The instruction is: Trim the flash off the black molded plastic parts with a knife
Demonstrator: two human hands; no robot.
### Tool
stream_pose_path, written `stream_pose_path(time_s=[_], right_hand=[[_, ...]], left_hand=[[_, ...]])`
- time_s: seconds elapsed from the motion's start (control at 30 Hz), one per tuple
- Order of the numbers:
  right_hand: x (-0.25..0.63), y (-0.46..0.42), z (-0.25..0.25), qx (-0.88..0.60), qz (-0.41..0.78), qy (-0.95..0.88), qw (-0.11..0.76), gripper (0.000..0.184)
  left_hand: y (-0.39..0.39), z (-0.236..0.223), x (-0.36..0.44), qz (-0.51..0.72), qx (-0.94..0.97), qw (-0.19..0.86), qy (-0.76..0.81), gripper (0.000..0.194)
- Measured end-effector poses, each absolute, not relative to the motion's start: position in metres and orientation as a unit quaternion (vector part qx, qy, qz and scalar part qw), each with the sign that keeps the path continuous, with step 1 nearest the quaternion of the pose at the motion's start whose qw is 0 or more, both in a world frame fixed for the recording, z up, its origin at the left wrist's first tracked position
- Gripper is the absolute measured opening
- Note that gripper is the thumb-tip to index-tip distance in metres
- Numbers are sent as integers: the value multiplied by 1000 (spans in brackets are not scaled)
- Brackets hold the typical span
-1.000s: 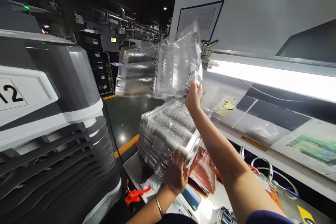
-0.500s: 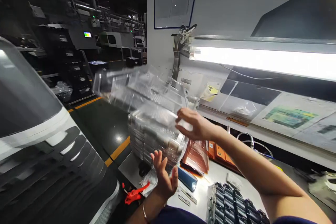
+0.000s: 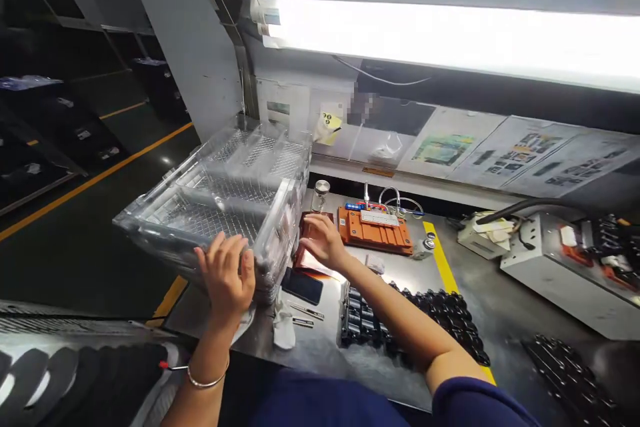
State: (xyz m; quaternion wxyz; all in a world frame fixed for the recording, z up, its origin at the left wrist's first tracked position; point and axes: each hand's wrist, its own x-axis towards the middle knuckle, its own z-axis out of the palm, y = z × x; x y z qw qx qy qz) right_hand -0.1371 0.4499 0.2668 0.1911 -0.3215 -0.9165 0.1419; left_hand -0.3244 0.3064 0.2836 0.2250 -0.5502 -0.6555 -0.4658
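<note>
A tall stack of clear plastic trays stands at the left end of the steel bench, its near corner reaching past the edge. My left hand presses against its near side with the fingers apart. My right hand is on a copper-coloured stack of sheets, its fingertips at the sheets' top. I cannot tell whether those fingers pinch anything. A black phone lies just below that hand.
An orange fixture and a glass jar stand behind my right hand. Rows of black parts cover the bench's middle, with tweezers and a white cloth nearby. A grey machine box sits at right.
The tray my right hand held up now lies on the stack. My right hand has moved to the copper-coloured sheets, my left hand is against the stack, and the view has turned right.
</note>
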Motion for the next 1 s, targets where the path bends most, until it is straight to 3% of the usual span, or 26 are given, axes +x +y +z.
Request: stream_pose_path(time_s=[0.07, 0.2, 0.27, 0.33, 0.4, 0.47, 0.6, 0.83, 1.0], right_hand=[[-107, 457, 220, -418, 155, -892, 76, 54], [-71, 452, 148, -419, 184, -889, -25, 73], [-61, 448, 130, -410, 192, -891, -41, 59], [-52, 450, 124, -398, 202, -894, -44, 40], [-42, 456, 125, -384, 213, -898, -37, 31], [-28, 460, 131, -367, 221, -903, -16, 31], [10, 444, 147, -302, 241, -921, 40, 34], [81, 406, 174, -180, 347, -914, 110, 27], [83, 415, 197, -362, 349, -817, 282, 27]], left_hand=[[297, 274, -304, -499, -517, 229, -657, 27], [288, 247, -241, -580, -522, 233, -581, 40], [293, 229, -210, -592, -558, 97, -574, 31], [305, 211, -187, -591, -471, -153, -636, 20], [321, 196, -175, -553, -294, -370, -686, 26], [338, 185, -171, -508, -167, -478, -697, 39], [363, 169, -169, -469, -87, -555, -681, 57], [373, 172, -128, -498, -159, -540, -659, 28], [369, 198, -87, -463, -332, -552, -609, 24]])
